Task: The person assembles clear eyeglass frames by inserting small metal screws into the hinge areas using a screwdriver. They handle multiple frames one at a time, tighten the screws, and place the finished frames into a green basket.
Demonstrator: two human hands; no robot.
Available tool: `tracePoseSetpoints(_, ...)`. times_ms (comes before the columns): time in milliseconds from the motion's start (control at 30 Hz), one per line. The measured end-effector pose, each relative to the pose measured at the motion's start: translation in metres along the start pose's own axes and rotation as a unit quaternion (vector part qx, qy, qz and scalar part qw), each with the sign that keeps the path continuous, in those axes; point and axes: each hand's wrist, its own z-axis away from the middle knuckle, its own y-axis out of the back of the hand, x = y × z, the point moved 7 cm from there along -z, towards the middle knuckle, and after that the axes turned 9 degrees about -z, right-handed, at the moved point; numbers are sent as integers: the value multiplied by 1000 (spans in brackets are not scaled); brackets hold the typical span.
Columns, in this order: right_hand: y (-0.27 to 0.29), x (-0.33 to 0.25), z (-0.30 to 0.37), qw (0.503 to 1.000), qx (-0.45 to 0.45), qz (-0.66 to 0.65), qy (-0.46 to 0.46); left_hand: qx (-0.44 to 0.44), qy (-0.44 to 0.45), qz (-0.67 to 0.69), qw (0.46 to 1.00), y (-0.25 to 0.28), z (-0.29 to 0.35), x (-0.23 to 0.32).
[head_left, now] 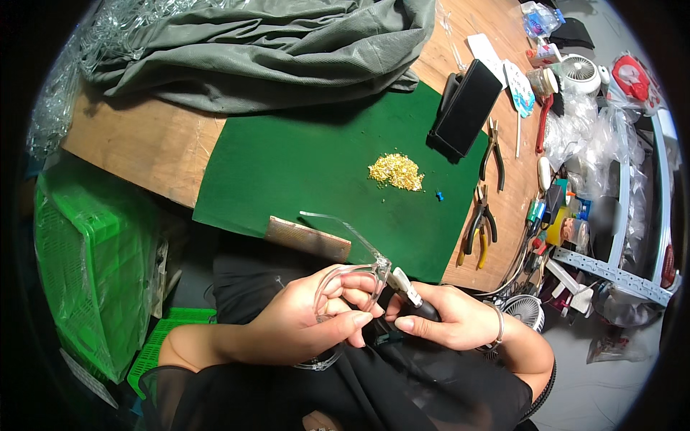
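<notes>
My left hand (277,323) is closed round a clear, see-through eyeglasses frame (382,267). One temple of the frame sticks out over the green mat, and its hinge corner faces my right hand. My right hand (456,316) grips a black-handled tool (407,289) with a pale, metal-like head; its exact kind is hard to make out. That head is right beside the hinge corner of the frame; whether the two touch I cannot tell. Both hands are close together above my lap, in front of the table edge. The lower part of the frame is partly hidden behind my left hand.
On the green mat (287,172) lie a pile of tiny gold-coloured pieces (396,172), a blue bit (440,195) and a propped black phone (467,109). Pliers (493,156) lie to the right. A wooden block (307,239) edges the mat. Grey cloth (273,57) covers the back.
</notes>
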Motion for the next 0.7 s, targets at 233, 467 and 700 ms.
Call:
tracePoseSetpoints(233,1,-9,-2,999,-13,21,-33,3,4,-12,1000,-1,-1,1)
tracePoseSetpoints(467,4,-6,-7,995,30,74,-59,40,-22,-59,997,0,-1,-1)
tracePoseSetpoints(700,12,-8,-13,965,150,213,-7,125,-57,-68,988,1,-5,-7)
